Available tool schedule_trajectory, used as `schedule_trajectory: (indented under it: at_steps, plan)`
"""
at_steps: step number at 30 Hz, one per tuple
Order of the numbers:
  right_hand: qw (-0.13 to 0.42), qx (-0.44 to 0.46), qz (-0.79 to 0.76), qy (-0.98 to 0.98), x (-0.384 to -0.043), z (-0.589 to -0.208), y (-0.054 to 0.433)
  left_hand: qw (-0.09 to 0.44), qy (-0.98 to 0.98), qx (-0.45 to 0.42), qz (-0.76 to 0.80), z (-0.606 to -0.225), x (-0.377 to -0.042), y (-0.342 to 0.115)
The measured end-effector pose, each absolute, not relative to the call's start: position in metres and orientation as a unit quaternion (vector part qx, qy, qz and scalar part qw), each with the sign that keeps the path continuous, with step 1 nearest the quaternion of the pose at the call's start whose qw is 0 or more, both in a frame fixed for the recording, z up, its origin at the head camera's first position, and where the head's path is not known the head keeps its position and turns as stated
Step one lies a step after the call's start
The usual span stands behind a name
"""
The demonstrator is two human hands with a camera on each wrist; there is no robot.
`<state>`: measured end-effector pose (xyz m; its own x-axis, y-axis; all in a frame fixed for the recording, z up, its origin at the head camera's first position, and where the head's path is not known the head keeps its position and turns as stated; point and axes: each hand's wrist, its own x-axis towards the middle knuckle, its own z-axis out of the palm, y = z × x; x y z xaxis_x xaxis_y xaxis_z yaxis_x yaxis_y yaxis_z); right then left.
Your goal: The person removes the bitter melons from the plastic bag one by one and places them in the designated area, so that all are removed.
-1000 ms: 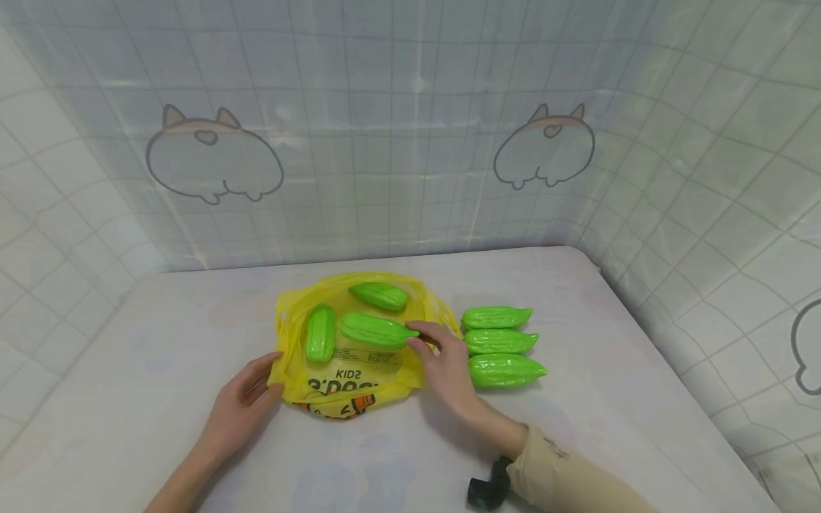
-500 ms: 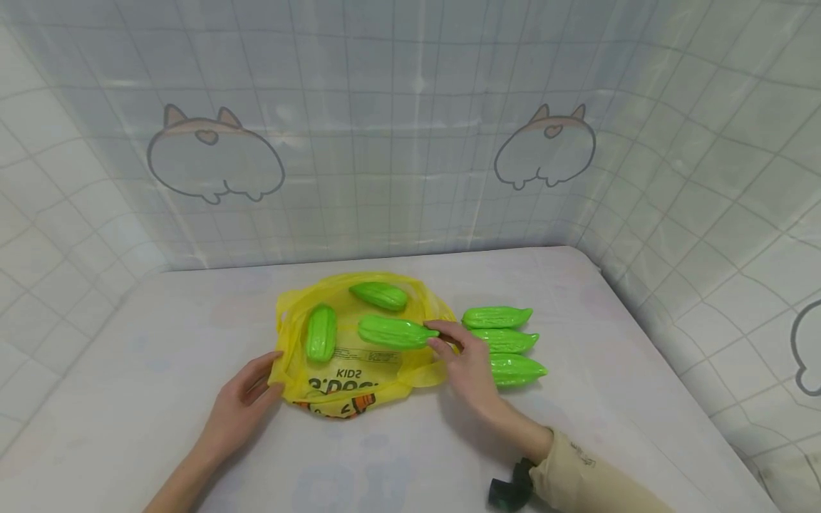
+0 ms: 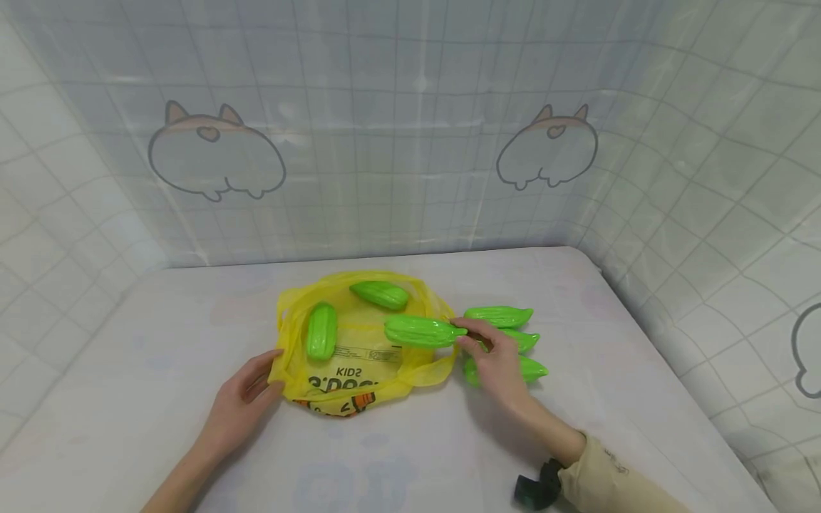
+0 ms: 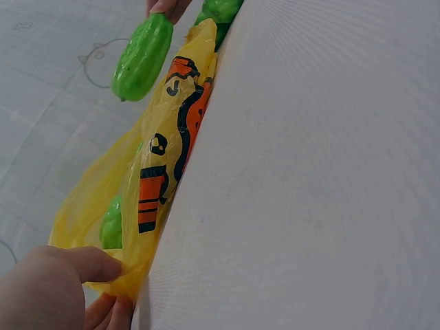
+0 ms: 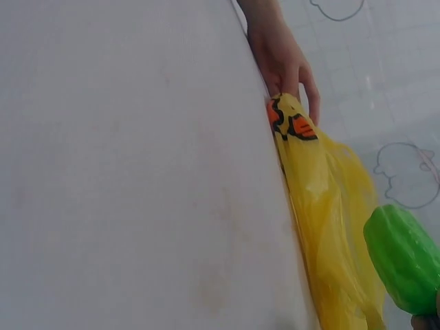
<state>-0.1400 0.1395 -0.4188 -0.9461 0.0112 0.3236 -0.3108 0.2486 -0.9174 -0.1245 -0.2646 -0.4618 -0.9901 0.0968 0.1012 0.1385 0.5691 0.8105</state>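
Note:
My right hand [image 3: 497, 367] pinches a glossy, ridged green bitter melon [image 3: 417, 332] by its pointed end. The bitter melon lies level over the right part of a yellow plastic bag [image 3: 420, 376], its blunt end to the left. With thumb above and fingers below, my left hand [image 4: 75, 278] holds the bag's left edge. The bag lies mouth open, and inside are one upright-lying bitter melon [image 3: 322, 331] and another near the back [image 3: 380, 294]. In the right wrist view the held bitter melon [image 5: 402, 258] shows beside the bag, mostly hiding the right fingers.
To the bag's right lie three bitter melons in a stack of rows, the back one [image 3: 499, 316] showing most; my right hand partly covers the front two. A white-covered table [image 3: 212, 313] meets a tiled-pattern curtain [image 3: 385, 199] at the back. A black strap [image 3: 539, 488] sits by the right sleeve.
My right hand has carried the pinched bitter melon rightward, from the middle of the bag to its right edge, now overlapping the row of bitter melons. My left hand has stayed at the bag.

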Motion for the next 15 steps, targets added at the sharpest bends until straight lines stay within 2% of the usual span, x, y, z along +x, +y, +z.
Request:
schedule_trajectory:
  at_steps: [7, 15]
  plan:
    - [0.125, 0.101, 0.600, -0.784, -0.140, -0.416, 0.156, 0.018, -0.887, -0.060, -0.458, -0.461, -0.124, -0.265]
    - [0.148, 0.088, 0.552, -0.816, -0.139, -0.410, 0.177, 0.011, -0.887, -0.056, -0.458, -0.461, -0.125, -0.265]
